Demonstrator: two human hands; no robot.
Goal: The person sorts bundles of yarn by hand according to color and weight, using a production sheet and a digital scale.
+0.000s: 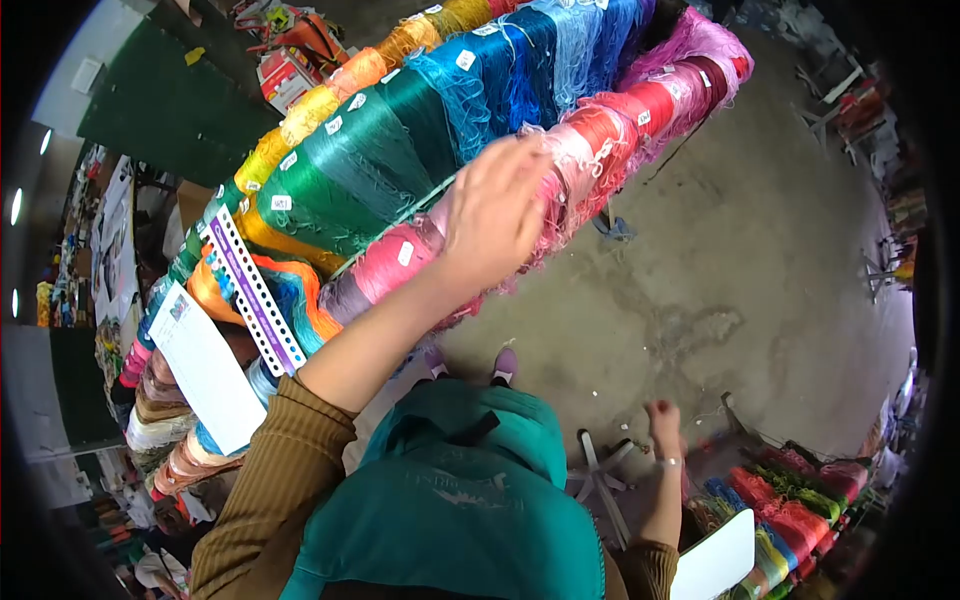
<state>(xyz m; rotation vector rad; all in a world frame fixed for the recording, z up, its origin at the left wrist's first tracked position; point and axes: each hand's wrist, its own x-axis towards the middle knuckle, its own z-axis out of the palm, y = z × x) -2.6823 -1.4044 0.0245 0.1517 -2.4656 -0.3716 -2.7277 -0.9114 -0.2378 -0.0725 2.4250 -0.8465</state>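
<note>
My left hand rests on the pink and red thread hanks along the near bar of the rack, its fingers pointing up and right; whether it grips any thread is unclear. Behind it hang green hanks and blue hanks with small white labels. My right hand hangs low at the right over the floor, fingers curled, and what they hold, if anything, is too small to make out. A punched purple and white card and a white paper sheet lie on the rack's left part.
At the lower right is a second pile of coloured hanks beside a white board. A chair base stands on the concrete floor. Red items sit behind the rack.
</note>
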